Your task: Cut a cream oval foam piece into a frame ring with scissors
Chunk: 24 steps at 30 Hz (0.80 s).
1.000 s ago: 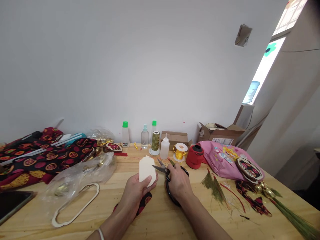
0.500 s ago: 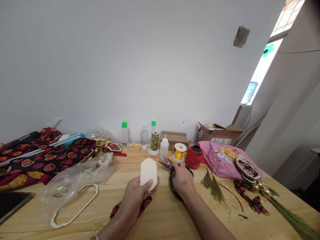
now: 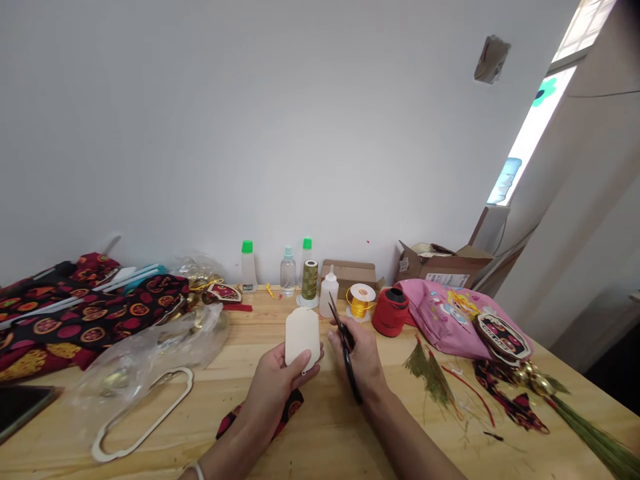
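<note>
My left hand (image 3: pixel 285 377) is closed on a pale, flat plaque (image 3: pixel 302 333) with cut corners and a small loop at its lower end, the thumb lying across its face. To its right, my right hand (image 3: pixel 364 357) grips black-handled scissors (image 3: pixel 346 340), their blades pointing up and to the left. A little gap separates the scissors from the plaque. Beneath my left forearm lies a piece of dark patterned fabric (image 3: pixel 289 412), partly hidden. Just behind both hands stands a white squeeze bottle (image 3: pixel 329 293).
A spool of yellow cord (image 3: pixel 361 303) and a red thread cone (image 3: pixel 391 313) stand behind my right hand. Green tassels (image 3: pixel 434 380) lie at the right, near a pink bag (image 3: pixel 440 313). At the left are a pale frame (image 3: pixel 145 437), a plastic bag (image 3: pixel 150 353) and patterned cloth (image 3: pixel 100 313).
My right hand has lifted the scissors off the table and turned them more upright, beside the plaque. The plaque has shifted slightly right and down in view.
</note>
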Tool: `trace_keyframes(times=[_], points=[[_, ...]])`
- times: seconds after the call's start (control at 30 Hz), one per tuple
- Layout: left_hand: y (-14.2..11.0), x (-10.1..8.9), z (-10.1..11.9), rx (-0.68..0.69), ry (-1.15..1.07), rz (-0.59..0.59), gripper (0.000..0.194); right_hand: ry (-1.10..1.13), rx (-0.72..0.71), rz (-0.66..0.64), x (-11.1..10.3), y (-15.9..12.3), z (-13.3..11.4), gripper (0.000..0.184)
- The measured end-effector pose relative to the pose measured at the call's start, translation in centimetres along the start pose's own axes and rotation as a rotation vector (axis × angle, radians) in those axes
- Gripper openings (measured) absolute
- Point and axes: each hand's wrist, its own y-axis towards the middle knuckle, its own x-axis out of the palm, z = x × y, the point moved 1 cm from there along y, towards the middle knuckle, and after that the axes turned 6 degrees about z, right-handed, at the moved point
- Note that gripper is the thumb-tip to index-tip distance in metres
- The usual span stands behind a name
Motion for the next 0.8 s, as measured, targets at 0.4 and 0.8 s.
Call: trace_keyframes(times=[0.4, 0.8], points=[[0.03, 0.60, 0.33, 0.092, 0.377, -0.067, 0.024, -0.095, -0.108, 0.032, -0.19, -0.07, -0.89, 0.015], [-0.05, 0.68, -0.15, 0.020, 0.304, -0.141, 0.020, -0.256, -0.145, 0.100, 0.59, -0.23, -0.32, 0.013]])
